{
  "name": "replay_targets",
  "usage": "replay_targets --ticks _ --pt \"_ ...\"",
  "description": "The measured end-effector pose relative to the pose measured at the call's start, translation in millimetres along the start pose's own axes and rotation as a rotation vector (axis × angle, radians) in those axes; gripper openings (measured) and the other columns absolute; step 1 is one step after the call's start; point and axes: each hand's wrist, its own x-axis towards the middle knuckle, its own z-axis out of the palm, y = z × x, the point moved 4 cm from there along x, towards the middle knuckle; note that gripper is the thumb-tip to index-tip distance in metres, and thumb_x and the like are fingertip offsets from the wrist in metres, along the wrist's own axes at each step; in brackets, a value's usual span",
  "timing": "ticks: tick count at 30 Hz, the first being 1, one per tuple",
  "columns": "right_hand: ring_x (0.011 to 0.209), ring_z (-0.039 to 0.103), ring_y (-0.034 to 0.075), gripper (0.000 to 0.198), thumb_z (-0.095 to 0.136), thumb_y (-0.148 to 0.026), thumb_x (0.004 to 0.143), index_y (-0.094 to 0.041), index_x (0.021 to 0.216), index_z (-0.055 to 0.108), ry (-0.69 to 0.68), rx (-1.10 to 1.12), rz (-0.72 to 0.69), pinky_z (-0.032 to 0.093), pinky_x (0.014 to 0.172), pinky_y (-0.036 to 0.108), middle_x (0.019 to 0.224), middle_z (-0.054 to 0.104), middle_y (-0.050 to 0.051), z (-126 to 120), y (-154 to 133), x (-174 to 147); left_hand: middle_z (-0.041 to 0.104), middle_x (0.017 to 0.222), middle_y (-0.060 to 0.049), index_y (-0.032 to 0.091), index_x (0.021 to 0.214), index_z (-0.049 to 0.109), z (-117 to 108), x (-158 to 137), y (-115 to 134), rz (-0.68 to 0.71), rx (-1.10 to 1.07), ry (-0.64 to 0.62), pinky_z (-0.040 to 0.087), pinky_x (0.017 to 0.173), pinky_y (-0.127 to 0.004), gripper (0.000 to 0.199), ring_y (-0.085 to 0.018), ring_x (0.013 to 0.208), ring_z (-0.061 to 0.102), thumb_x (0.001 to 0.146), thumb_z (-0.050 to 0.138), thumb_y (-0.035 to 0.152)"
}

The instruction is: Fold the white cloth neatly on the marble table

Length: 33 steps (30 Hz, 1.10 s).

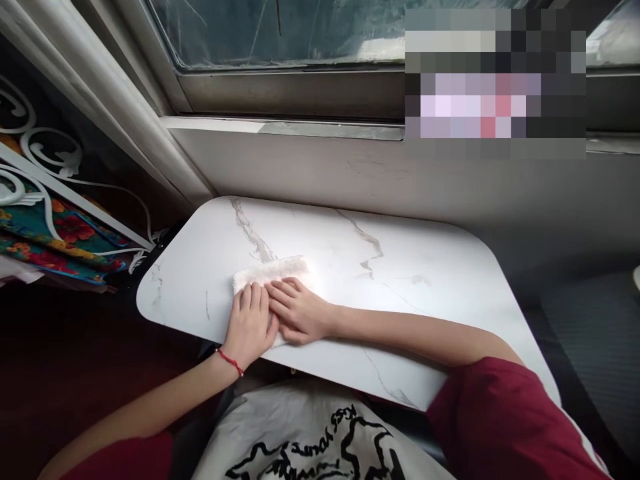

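A fluffy white cloth [270, 269] lies folded on the white marble-patterned table [400, 253], close to its near edge. My left hand [249, 320], with a red string bracelet at the wrist, presses onto the cloth's left part, fingers bent and together. From the right, my right hand [300, 310] rests over the cloth's middle, its fingers closed on it and touching the left hand. Both hands hide much of the cloth; its far edge shows beyond the fingers.
A window [280, 37] with a sill [330, 131] is behind the table. On the left stands a white scrolled metal frame [75, 193] with colourful floral fabric [70, 230]. A grey apron [320, 433] with black print covers my lap. A dark seat [590, 333] is at the right.
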Motion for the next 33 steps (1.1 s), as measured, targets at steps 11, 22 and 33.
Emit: replay_targets --ticks 11,22,33 --pt "0.132 0.048 0.036 0.059 0.045 -0.035 0.09 -0.004 0.14 0.051 0.007 -0.078 0.225 0.039 0.108 0.052 0.144 0.054 0.024 -13.6 150.4 -24.2 0.045 0.152 -0.029 -0.004 0.139 0.05 34.4 171.4 9.7 -0.002 -0.202 -0.033 0.033 0.117 -0.048 0.056 -0.038 0.148 0.035 0.095 0.043 0.03" --pt "0.134 0.045 0.035 0.06 0.045 -0.039 0.092 -0.007 0.142 0.05 -0.017 -0.128 0.433 0.035 0.11 0.051 0.148 0.051 0.022 -31.8 186.1 -54.3 0.045 0.152 -0.028 -0.003 0.139 0.049 48.9 221.0 34.1 0.069 -0.356 0.072 0.029 0.118 -0.049 0.056 -0.039 0.147 0.035 0.095 0.041 0.032" --pt "0.109 0.05 0.034 0.05 0.046 -0.031 0.085 -0.005 0.127 0.056 -0.025 -0.176 0.434 0.041 0.094 0.049 0.129 0.059 0.023 -38.5 98.5 -51.9 0.058 0.135 -0.023 0.003 0.132 0.056 9.2 152.3 38.9 0.228 -0.215 -0.042 0.042 0.098 -0.049 0.052 -0.038 0.118 0.053 0.095 0.04 0.036"
